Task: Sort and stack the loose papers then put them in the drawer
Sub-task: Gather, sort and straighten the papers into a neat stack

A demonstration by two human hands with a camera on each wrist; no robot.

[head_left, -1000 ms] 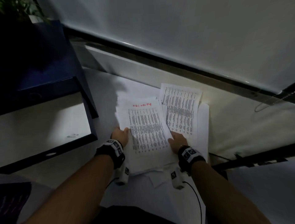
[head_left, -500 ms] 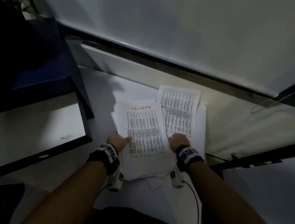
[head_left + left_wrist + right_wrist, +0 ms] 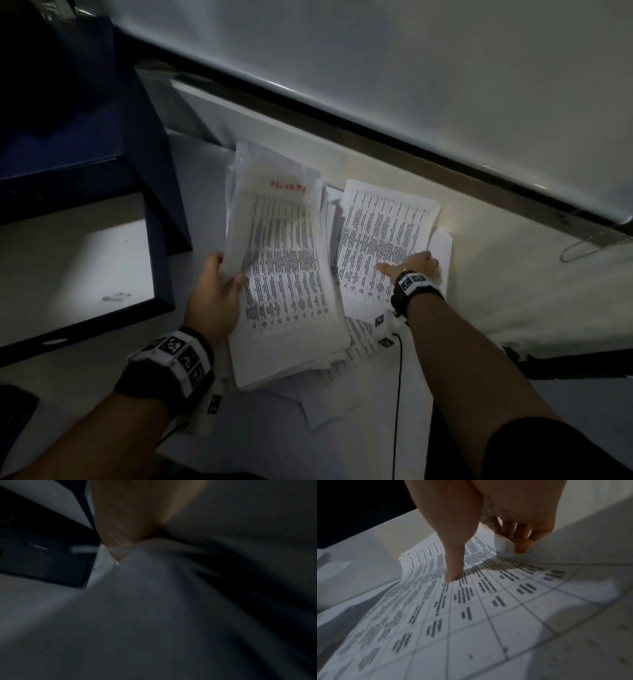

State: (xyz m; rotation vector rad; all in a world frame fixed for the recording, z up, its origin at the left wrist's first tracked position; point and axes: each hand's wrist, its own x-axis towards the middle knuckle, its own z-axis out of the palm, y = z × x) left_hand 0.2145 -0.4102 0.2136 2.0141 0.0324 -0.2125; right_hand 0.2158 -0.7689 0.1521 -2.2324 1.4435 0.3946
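A thick stack of printed papers (image 3: pixel 284 274) with red writing on its top sheet is raised and tilted off the white surface. My left hand (image 3: pixel 229 277) grips its left edge, thumb on top and fingers underneath. To the right lie more printed sheets (image 3: pixel 383 233). My right hand (image 3: pixel 407 262) holds them, and in the right wrist view the thumb (image 3: pixel 453 561) presses on the printed table (image 3: pixel 488 608) while the fingers (image 3: pixel 520 545) curl round the far edge. The open drawer (image 3: pixel 78 274) of a dark blue cabinet (image 3: pixel 85 137) stands at the left. The left wrist view is dark and blurred.
More loose sheets (image 3: pixel 325 394) stick out under the raised stack near me. A black cable (image 3: pixel 397 377) runs from my right wrist. A metal rail (image 3: pixel 411 164) and a pale wall panel close off the back. A wire loop (image 3: pixel 582 246) lies far right.
My left hand has lifted the red-marked stack and tilted it toward the left. My right hand has left that stack and moved right onto the other printed sheets, taking hold of their edge.
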